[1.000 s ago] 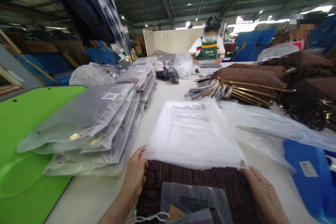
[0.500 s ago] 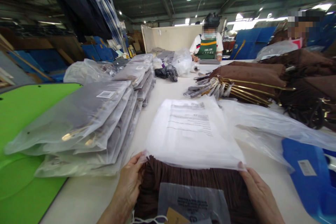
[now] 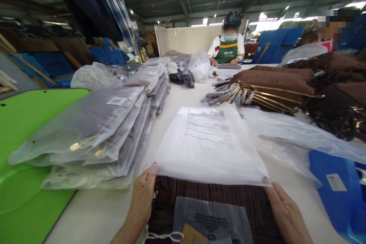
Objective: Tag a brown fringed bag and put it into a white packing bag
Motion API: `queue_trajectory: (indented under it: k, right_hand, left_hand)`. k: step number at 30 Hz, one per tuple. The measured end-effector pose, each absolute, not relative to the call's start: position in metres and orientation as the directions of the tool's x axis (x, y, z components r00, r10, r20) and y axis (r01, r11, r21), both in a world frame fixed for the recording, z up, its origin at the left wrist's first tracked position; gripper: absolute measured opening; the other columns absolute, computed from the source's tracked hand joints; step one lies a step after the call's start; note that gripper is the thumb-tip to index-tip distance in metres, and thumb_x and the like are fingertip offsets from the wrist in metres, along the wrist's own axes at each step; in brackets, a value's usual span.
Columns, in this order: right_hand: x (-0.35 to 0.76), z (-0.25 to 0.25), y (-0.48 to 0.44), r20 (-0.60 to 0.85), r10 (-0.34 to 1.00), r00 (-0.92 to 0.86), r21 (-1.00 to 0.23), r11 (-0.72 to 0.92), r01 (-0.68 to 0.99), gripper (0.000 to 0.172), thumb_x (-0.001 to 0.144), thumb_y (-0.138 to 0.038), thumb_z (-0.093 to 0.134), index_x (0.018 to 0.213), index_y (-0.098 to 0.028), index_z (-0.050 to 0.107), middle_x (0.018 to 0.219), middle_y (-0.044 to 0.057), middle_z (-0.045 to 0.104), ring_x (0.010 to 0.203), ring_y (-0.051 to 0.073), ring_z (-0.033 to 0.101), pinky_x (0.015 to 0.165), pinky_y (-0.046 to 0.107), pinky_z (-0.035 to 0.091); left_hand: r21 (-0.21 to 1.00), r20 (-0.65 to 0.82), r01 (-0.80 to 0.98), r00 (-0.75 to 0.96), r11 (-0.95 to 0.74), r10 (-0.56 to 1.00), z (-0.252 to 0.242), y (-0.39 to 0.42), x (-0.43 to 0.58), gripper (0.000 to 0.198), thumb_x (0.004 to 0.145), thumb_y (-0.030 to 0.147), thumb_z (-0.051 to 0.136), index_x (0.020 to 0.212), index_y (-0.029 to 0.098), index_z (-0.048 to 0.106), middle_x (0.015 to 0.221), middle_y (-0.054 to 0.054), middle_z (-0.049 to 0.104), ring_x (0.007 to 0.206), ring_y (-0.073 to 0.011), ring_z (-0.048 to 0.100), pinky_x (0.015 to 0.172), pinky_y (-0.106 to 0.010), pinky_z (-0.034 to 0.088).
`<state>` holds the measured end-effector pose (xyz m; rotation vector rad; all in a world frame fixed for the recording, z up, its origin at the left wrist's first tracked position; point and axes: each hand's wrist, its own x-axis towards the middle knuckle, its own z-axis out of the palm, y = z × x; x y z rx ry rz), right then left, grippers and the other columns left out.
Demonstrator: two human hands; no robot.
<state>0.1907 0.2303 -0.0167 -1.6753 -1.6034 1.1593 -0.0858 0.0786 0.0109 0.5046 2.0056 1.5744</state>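
Observation:
A frosted white plastic bag [image 3: 200,152] with printed text lies flat before me, its open edge toward my body. My left hand [image 3: 144,194] pinches the near left corner of that edge between thumb and finger. At the near right corner, my right hand [image 3: 281,202] grips the edge the same way. Just under the bag's mouth lies a dark brown fringed bag [image 3: 168,202], between my two hands. On top of it rest a small clear printed pouch [image 3: 213,217], a tan paper tag [image 3: 193,234] and a white cord [image 3: 162,235].
Stacked packed bags [image 3: 91,122] stand on a green board [image 3: 42,118] at left. Brown bags with gold bars [image 3: 274,78] lie at right, near loose clear plastic [image 3: 286,126] and a blue plastic piece [image 3: 337,190]. A co-worker [image 3: 228,45] sits across the table.
My left hand has shifted slightly left with the plastic bag's corner, and the edge now covers more of the brown fringe. My right hand has barely moved.

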Motion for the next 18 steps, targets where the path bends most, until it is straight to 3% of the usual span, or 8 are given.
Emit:
queue_trajectory:
  k: [3, 7, 10, 16, 18]
  right_hand:
    - [0.191, -0.015, 0.227, -0.192, 0.979, -0.072, -0.851, -0.129, 0.508, 0.054, 0.065, -0.074, 0.040, 0.080, -0.025, 0.058, 0.089, 0.005, 0.069, 0.087, 0.026, 0.060, 0.073, 0.032, 0.046]
    - [0.189, -0.009, 0.220, -0.205, 0.977, -0.065, -0.851, -0.145, 0.504, 0.055, 0.066, -0.074, 0.039, 0.080, -0.023, 0.057, 0.081, 0.004, 0.068, 0.078, 0.024, 0.060, 0.068, 0.030, 0.047]
    - [0.187, -0.007, 0.219, -0.184, 0.981, -0.062, -0.846, -0.126, 0.518, 0.056, 0.067, -0.074, 0.037, 0.077, -0.022, 0.056, 0.077, 0.004, 0.067, 0.076, 0.023, 0.059, 0.068, 0.030, 0.046]
    - [0.189, -0.012, 0.219, -0.205, 0.975, -0.085, -0.860, -0.138, 0.492, 0.058, 0.068, -0.075, 0.035, 0.082, -0.022, 0.056, 0.085, 0.006, 0.067, 0.088, 0.026, 0.058, 0.074, 0.032, 0.044]
    - [0.191, -0.014, 0.220, -0.244, 0.965, -0.092, -0.857, -0.171, 0.487, 0.061, 0.065, -0.077, 0.036, 0.084, -0.023, 0.057, 0.088, 0.005, 0.068, 0.092, 0.027, 0.058, 0.076, 0.032, 0.044]
  left_hand:
    - [0.958, -0.221, -0.063, -0.785, 0.281, 0.578, 0.002, 0.071, -0.087, 0.041, 0.072, 0.056, 0.058, 0.083, 0.018, 0.067, 0.072, 0.001, 0.068, 0.076, -0.0203, 0.060, 0.072, -0.027, 0.047]
    - [0.922, -0.384, -0.275, -0.747, 0.273, 0.543, -0.006, 0.066, -0.085, 0.036, 0.067, 0.050, 0.063, 0.085, 0.019, 0.066, 0.069, 0.003, 0.068, 0.071, -0.0204, 0.062, 0.062, -0.027, 0.048]
    - [0.928, -0.364, -0.269, -0.799, 0.257, 0.479, -0.004, 0.072, -0.086, 0.030, 0.066, 0.043, 0.065, 0.085, 0.021, 0.066, 0.070, 0.004, 0.067, 0.070, -0.0179, 0.062, 0.058, -0.023, 0.047]
    - [0.825, -0.511, -0.556, -0.656, 0.103, 0.556, 0.007, 0.092, -0.091, 0.030, 0.052, 0.029, 0.073, 0.080, 0.021, 0.065, 0.065, 0.003, 0.067, 0.065, -0.0191, 0.064, 0.052, -0.025, 0.048]
    - [0.816, -0.514, -0.572, -0.661, 0.076, 0.547, 0.009, 0.096, -0.091, 0.029, 0.049, 0.026, 0.074, 0.075, 0.019, 0.064, 0.062, 0.002, 0.067, 0.063, -0.0192, 0.064, 0.051, -0.025, 0.048]
